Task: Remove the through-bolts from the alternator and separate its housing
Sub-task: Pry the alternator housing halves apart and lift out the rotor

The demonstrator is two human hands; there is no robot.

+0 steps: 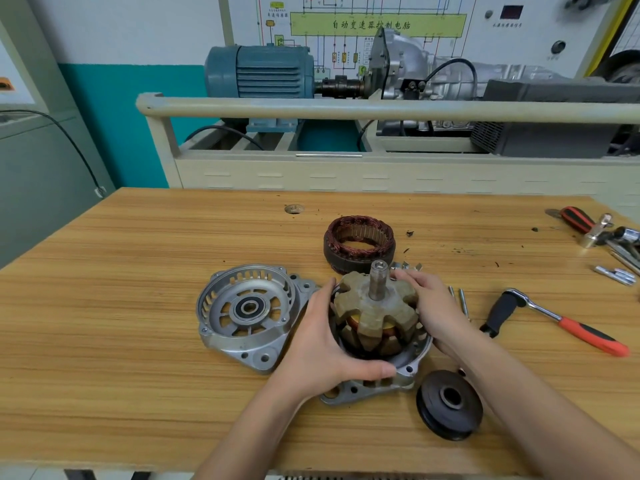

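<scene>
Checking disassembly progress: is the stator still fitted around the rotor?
No, the stator sits alone on the table, behind the rotor.

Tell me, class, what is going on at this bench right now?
A person has an alternator in pieces on the wooden bench. Both hands, left hand and right hand, grip the rotor, which stands shaft-up in one housing half. The other housing half lies apart to the left, the stator behind, the pulley in front, and a ratchet to the right.

A wooden workbench point(138, 306) stands before a teal-and-white wall point(131, 109) and a wiring-diagram board point(377, 26).
</scene>
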